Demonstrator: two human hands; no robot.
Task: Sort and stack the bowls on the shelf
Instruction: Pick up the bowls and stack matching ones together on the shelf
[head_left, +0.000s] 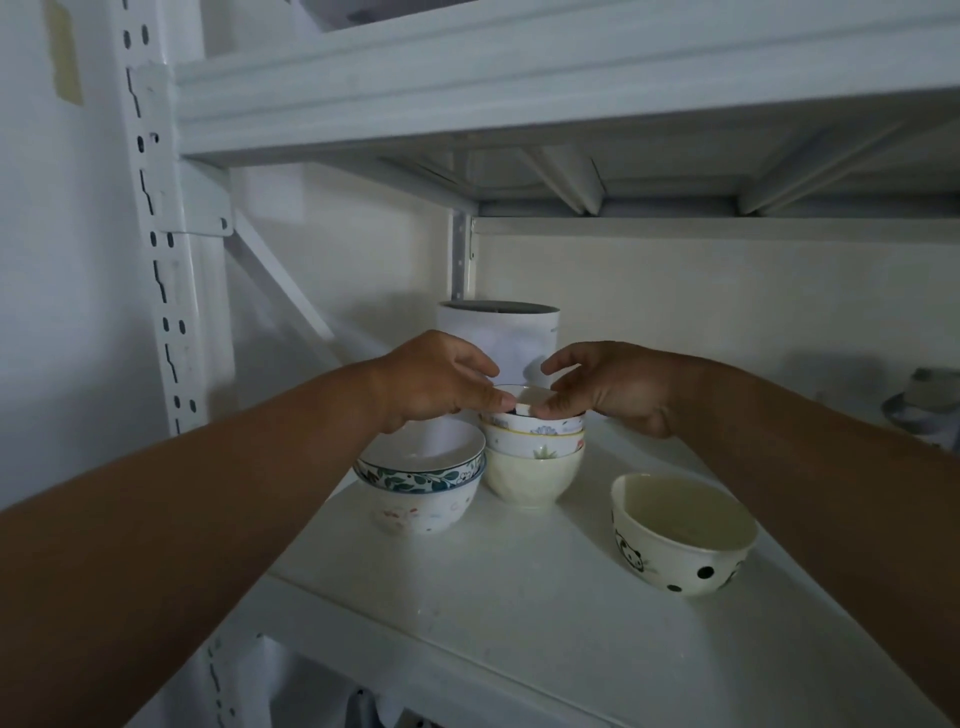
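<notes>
Looks like a household storage corner or pantry: white boltless metal shelving (519, 597) with slotted uprights (156, 260) against a plain pale wall (675, 312), dimly lit. Holds mismatched ceramic bowls (680, 535), some flower-patterned, one with pandas and dots, plus a white cylindrical container (498, 332) at the back.

Bare white shelf board (519, 582) lay open in front between the two-bowl stack with the green leaf band (421, 480) and the cream panda-print bowl (680, 535). Behind the three-bowl cream stack (532, 457), a tall white cylinder (501, 338) blocked the back. The grey object (924, 400) far right was possibly crockery.
</notes>
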